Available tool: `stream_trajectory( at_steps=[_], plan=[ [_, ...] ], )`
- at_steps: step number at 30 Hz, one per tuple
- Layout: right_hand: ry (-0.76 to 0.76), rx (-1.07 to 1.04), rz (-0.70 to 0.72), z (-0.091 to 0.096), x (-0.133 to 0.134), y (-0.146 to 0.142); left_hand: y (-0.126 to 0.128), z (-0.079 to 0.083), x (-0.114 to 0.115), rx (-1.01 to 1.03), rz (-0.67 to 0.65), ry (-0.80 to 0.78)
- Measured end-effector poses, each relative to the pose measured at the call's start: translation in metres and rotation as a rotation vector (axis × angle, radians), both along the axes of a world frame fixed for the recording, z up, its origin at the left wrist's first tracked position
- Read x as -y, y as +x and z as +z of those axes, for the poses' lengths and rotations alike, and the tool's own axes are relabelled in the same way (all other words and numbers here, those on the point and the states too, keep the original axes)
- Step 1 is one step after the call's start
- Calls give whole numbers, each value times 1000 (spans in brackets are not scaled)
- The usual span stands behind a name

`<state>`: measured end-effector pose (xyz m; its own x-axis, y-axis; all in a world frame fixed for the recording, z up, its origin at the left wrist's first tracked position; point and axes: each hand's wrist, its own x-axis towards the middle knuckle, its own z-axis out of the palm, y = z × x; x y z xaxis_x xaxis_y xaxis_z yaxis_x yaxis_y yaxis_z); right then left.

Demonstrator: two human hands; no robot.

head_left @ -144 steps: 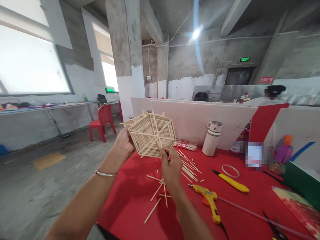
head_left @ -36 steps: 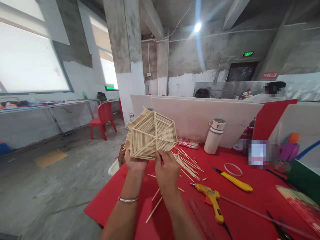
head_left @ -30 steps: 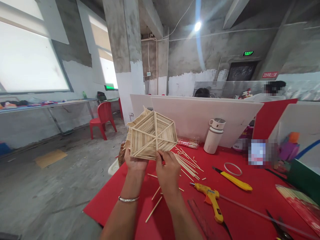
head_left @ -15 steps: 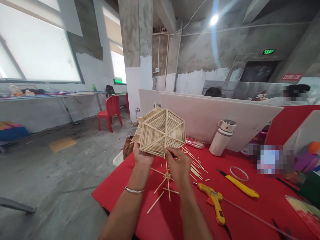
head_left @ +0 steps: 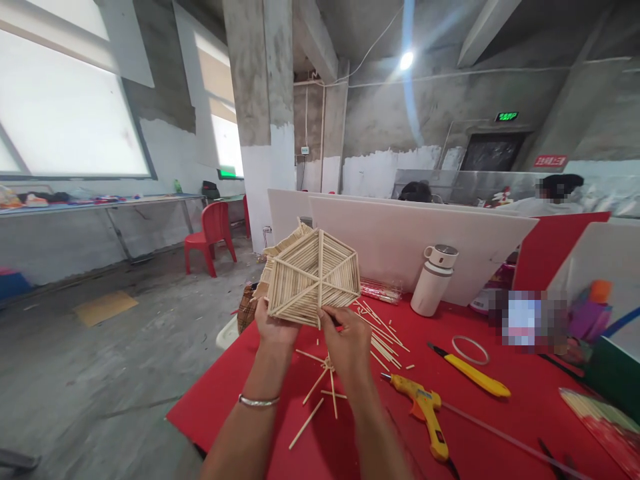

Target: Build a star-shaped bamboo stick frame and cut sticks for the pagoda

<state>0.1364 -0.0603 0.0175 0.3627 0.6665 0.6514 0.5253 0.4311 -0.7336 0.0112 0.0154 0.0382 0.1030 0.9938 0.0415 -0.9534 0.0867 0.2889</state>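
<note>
A hexagonal frame of thin wooden sticks [head_left: 313,277] is held up above the red table [head_left: 480,427], its open face turned toward me. My left hand [head_left: 274,328] grips its lower left edge from below; a silver bracelet sits on that wrist. My right hand [head_left: 345,341] pinches the frame's bottom edge near the middle spoke. Under my hands a small star of glued sticks [head_left: 327,365] lies on the table, with loose wooden sticks [head_left: 381,333] beside it.
A yellow glue gun [head_left: 423,410], a yellow utility knife [head_left: 473,370], a tape ring [head_left: 469,349] and a white thermos [head_left: 433,279] sit on the table. White divider boards [head_left: 410,237] stand behind. Two people sit beyond them. A red chair [head_left: 210,233] stands on the concrete floor at left.
My left hand moved from the frame's left side to its lower edge and the frame turned. Over the last second both hands have kept their grip; only the view has shifted.
</note>
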Motion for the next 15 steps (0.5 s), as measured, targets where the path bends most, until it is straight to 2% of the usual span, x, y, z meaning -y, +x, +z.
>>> stream_trajectory(
  at_steps=[4,15],
  plan=[
    [16,38,-19,-1,0,0,0,4,3,-12,-15,-8],
    [21,65,-43,5,7,-1,0,0,3,20,-48,11]
  ],
)
